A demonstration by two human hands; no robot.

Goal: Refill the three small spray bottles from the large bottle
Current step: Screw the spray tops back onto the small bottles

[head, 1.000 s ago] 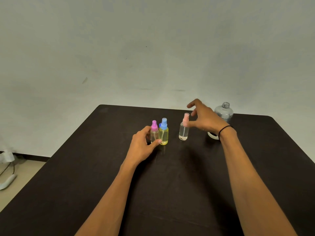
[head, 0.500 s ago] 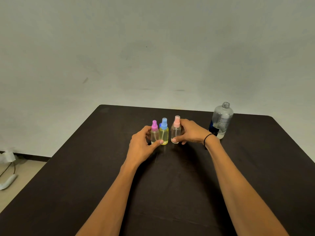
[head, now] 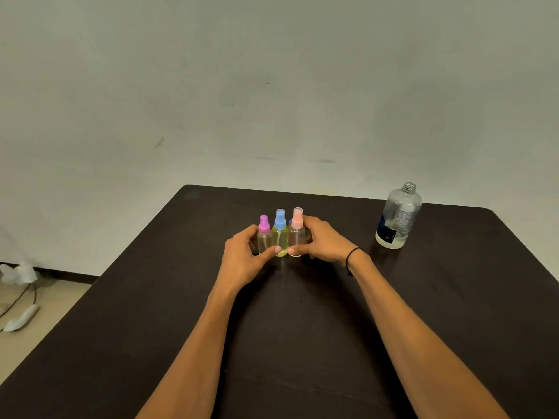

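While both hands cup the row, I see three small spray bottles standing upright, side by side, mid-table.

My left hand (head: 242,261) curls round the purple-capped bottle (head: 264,234), thumb reaching the yellow, blue-capped bottle (head: 280,234); my right hand (head: 322,241) grips the pink-capped bottle (head: 296,232). Well apart at far right, the large bottle (head: 397,217) stands uncapped on the dark table (head: 302,343).

No text can be read anywhere. The large bottle (head: 398,217) carries a label (head: 393,225) with a dark panel and a pale block of fine print. That print is too small and blurred to make out.
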